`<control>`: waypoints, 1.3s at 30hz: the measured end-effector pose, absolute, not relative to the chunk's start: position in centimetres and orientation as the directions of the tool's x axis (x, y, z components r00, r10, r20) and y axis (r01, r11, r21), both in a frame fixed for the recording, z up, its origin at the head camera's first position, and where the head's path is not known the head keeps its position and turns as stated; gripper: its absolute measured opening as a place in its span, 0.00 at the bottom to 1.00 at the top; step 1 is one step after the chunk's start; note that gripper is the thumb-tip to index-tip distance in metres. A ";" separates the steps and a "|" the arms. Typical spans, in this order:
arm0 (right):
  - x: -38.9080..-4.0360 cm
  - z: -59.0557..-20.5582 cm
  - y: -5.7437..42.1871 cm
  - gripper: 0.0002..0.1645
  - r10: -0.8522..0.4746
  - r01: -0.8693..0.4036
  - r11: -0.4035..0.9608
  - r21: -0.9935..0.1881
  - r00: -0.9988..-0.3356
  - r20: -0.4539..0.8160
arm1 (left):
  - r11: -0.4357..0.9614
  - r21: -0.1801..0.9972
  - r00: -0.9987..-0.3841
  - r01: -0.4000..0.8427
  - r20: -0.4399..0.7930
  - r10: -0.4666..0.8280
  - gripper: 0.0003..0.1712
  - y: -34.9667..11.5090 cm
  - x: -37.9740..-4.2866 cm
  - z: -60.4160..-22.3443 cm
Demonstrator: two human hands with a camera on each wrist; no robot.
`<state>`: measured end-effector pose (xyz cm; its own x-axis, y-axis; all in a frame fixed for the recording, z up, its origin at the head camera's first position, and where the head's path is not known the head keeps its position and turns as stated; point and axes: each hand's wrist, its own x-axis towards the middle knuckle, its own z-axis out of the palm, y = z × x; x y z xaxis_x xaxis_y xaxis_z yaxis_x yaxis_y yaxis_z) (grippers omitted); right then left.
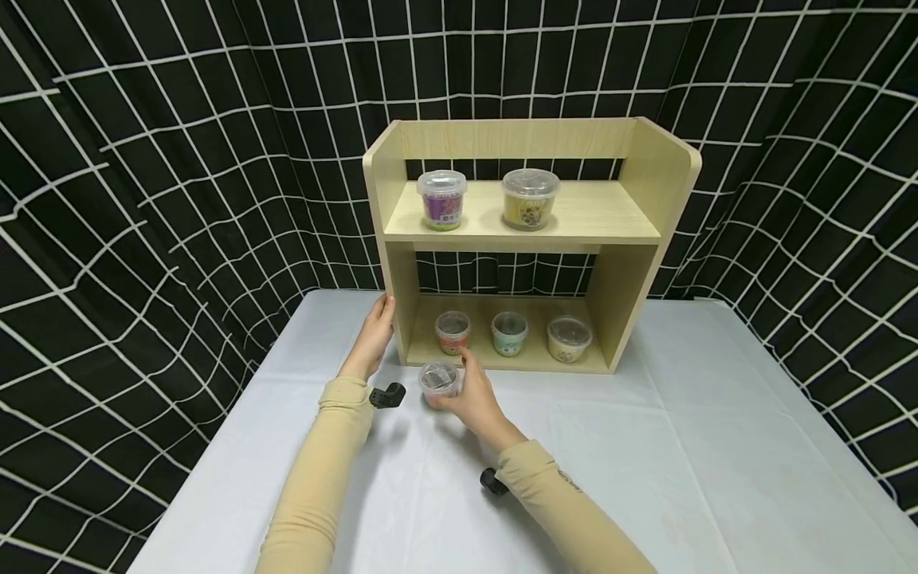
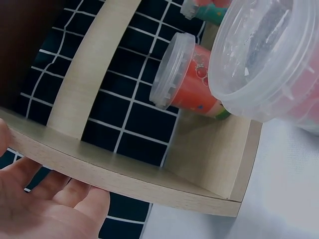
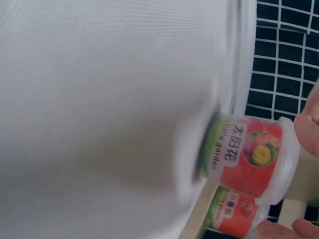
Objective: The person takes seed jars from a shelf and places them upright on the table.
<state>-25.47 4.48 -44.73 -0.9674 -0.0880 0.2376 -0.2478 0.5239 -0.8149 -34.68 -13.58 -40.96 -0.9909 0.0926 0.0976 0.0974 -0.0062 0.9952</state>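
While the left hand (image 1: 370, 335) rests its fingers against the left side panel (image 1: 402, 279) of the wooden two-tier shelf unit (image 1: 591, 211) in the head view, apparently to steady it, the right hand (image 1: 479, 399) holds a clear-lidded plastic cup (image 1: 439, 379) over the tabletop (image 1: 717, 446), just in front of the unit's lower left corner. Spaced along the lower board stand a red cup (image 1: 453, 340), a green cup (image 1: 509, 341) and a cream cup (image 1: 569, 341), with purple (image 1: 441, 206) and yellow (image 1: 529, 206) cups above — the gaps probably leave room for fingers. From the left wrist, that hand's fingers look loosely extended along the panel's outside, gripping no cup. From the right wrist, thumb and fingers pinch the held cup near its lid, likely because the rim offers purchase; this leaves the red "little garden" label (image 3: 244, 152) uncovered. Whether its base touches the tabletop, I cannot tell.
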 end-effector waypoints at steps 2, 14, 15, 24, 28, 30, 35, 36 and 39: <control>-25.5 -44.5 4.7 0.59 -0.082 -0.249 0.522 -0.816 -0.967 0.243 | -0.011 0.995 -0.991 0.100 0.100 0.091 0.39 -13.5 -34.7 -41.0; -25.6 -41.5 6.7 0.56 -0.062 -0.256 0.442 -0.860 -0.965 0.256 | -0.006 0.996 -0.991 0.088 0.088 0.104 0.37 -13.2 -34.3 -40.8; -25.6 -41.1 6.9 0.56 -0.064 -0.266 0.415 -0.870 -0.963 0.263 | -0.011 0.996 -0.990 0.088 0.089 0.109 0.36 -13.2 -34.1 -40.5; -25.7 -37.2 8.8 0.54 -0.035 -0.390 0.321 -0.863 -0.916 0.400 | -0.011 0.997 -0.991 0.083 0.083 0.103 0.32 -13.0 -33.0 -39.3; -25.6 -35.8 9.5 0.52 -0.037 -0.442 0.313 -0.841 -0.890 0.454 | -0.009 0.996 -0.991 0.084 0.085 0.101 0.31 -13.0 -32.9 -39.2; -25.6 -35.1 9.7 0.51 -0.041 -0.460 0.297 -0.837 -0.882 0.470 | -0.011 0.996 -0.991 0.084 0.085 0.103 0.31 -13.0 -32.7 -39.2; -25.3 -33.5 10.1 0.50 -0.045 -0.495 0.273 -0.825 -0.863 0.503 | -0.015 0.995 -0.989 0.100 0.101 0.109 0.31 -13.1 -32.5 -38.9; -25.3 -33.3 10.2 0.50 -0.045 -0.500 0.274 -0.822 -0.860 0.508 | -0.018 0.995 -0.989 0.103 0.104 0.109 0.31 -13.1 -32.5 -38.9; -25.4 -32.9 10.4 0.49 -0.044 -0.507 0.274 -0.817 -0.856 0.516 | -0.032 0.994 -0.988 0.105 0.107 0.108 0.32 -13.1 -32.5 -39.0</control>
<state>-25.35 10.35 -32.87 -0.8556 -0.0436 0.5157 -0.5067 0.2742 -0.8174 -32.50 -13.05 -38.97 -0.9883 0.1084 0.1074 0.1046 -0.0318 0.9940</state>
